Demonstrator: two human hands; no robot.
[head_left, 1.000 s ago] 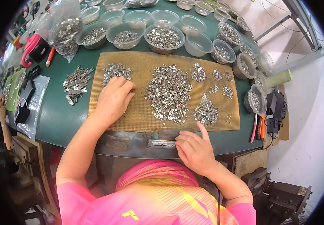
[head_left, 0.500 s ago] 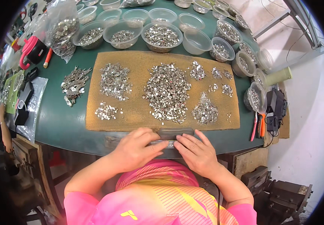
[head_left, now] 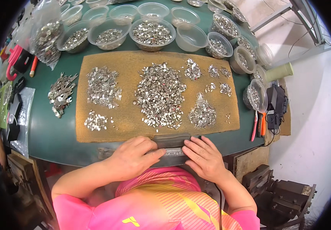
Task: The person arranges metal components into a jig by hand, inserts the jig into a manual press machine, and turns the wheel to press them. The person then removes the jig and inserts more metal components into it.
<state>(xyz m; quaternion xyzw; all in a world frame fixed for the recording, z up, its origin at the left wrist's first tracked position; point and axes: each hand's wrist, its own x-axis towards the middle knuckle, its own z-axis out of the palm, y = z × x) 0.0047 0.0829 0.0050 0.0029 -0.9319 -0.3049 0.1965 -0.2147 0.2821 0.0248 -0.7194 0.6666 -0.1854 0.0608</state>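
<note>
At the table's near edge, my two hands work along a long metal strip that holds a row of small shiny pieces. Behind the strip lies a dark grey bar. My left hand is closed at the strip's left part, fingers bent and one fingertip on the row; whatever it pinches is hidden. My right hand lies with fingers stretched over the right ends of bar and strip. Just beyond, a brown textured mat carries a large heap of small metal pieces and several smaller piles.
Clear plastic tubs, many with metal parts, line the far and right sides. A pile of metal strips lies left of the mat. Orange and pink-handled tools lie at right; a pink-and-black mug stands far left, near another person's arm.
The view has shifted, so the mat sits lower and further left. My hands have moved slightly apart, baring more of the strip between them. My right thumb now stands away from its fingers.
</note>
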